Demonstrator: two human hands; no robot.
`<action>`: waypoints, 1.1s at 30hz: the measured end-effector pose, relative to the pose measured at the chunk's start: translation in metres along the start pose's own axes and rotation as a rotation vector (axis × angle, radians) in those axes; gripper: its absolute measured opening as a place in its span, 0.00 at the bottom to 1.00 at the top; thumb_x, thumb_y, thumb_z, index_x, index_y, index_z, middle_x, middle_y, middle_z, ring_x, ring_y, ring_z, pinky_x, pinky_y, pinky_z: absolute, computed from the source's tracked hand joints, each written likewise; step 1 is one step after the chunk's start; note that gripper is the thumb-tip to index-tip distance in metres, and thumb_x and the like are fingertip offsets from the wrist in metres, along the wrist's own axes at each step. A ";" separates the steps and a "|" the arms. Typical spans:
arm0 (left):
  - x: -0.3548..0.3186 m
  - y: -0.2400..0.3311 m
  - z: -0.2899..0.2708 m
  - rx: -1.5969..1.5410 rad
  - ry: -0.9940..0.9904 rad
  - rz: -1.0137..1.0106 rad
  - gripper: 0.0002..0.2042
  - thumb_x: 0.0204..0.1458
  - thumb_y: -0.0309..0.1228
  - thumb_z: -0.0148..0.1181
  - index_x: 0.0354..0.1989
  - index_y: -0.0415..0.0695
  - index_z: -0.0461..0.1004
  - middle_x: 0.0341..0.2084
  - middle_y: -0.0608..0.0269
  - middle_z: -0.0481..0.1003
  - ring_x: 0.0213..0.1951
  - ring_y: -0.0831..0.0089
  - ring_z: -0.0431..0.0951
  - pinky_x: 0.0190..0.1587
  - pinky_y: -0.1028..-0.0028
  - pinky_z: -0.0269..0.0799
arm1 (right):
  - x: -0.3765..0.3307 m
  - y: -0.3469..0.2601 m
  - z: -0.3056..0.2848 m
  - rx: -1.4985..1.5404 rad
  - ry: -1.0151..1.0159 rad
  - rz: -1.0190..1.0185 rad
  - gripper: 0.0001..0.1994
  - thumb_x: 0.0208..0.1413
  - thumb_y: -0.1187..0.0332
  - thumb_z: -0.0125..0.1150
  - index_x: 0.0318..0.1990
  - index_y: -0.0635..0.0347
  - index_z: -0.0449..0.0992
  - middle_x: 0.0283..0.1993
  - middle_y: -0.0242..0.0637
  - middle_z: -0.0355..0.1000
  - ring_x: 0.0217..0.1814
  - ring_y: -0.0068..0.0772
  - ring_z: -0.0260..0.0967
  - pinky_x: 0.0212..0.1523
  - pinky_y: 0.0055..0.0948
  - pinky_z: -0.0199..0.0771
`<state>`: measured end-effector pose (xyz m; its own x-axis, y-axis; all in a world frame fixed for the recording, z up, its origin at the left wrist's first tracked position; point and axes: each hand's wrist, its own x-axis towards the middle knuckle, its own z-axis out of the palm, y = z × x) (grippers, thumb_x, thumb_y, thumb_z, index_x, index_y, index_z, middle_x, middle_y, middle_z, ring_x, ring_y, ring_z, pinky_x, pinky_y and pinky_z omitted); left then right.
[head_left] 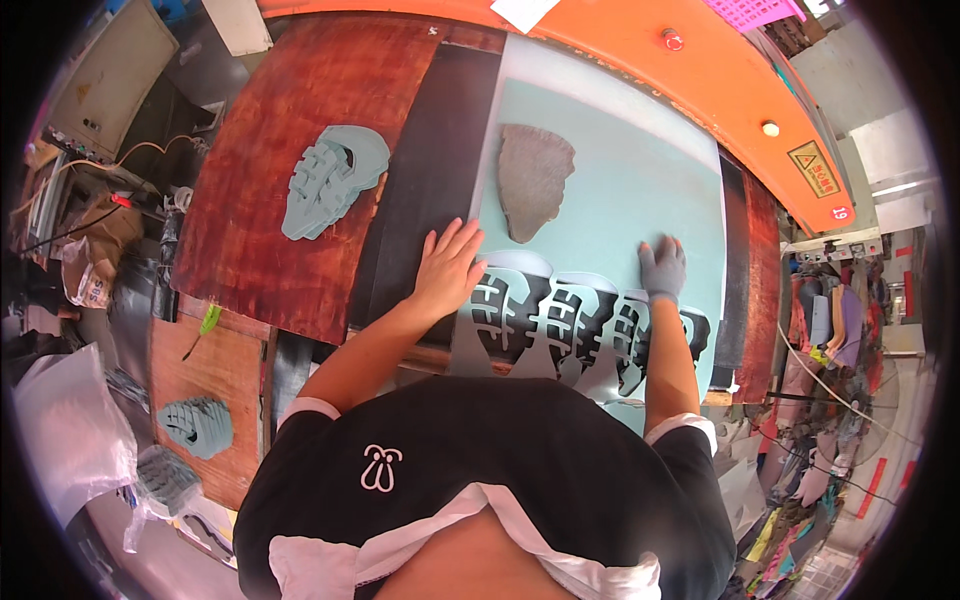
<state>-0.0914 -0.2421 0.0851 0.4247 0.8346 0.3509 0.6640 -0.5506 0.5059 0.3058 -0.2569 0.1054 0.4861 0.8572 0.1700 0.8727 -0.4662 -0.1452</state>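
Note:
A pale blue-green sheet point(640, 170) lies across the work surface before me. Along its near edge runs a row of slotted, shoe-upper-shaped cut-outs point(570, 315), with dark surface showing through. My bare left hand point(450, 268) rests at the sheet's left edge, fingers stretched out. My right hand point(663, 270), in a grey glove with bare fingertips, lies on the sheet's right part with its fingers extended, just beyond the cut-outs. Neither hand grips anything. Between them and farther off, a rough grey-brown tapered block point(537, 180) sits on the sheet; its underside is hidden.
An orange machine beam point(620, 62) with a red button spans the far side. On the red-brown board point(250, 200) at left lies a stack of cut blue-green pieces point(335, 185). Another stack point(197, 427) is on a lower wooden table point(165, 350). Colourful scraps hang at right.

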 end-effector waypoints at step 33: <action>0.193 -0.054 0.042 -1.367 0.025 -0.584 0.16 0.57 0.35 0.48 0.50 0.42 0.71 0.49 0.64 0.71 0.54 0.75 0.65 0.57 0.76 0.56 | -0.041 -0.151 0.015 0.458 0.091 -0.668 0.49 0.21 0.46 0.74 0.54 0.66 0.62 0.49 0.49 0.65 0.57 0.53 0.60 0.56 0.46 0.55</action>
<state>-0.0196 -0.0502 0.0921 0.2887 0.9453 -0.1520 -0.3516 0.2524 0.9015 0.1535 -0.2184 0.1058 -0.1119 0.8925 0.4370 0.8843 0.2900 -0.3659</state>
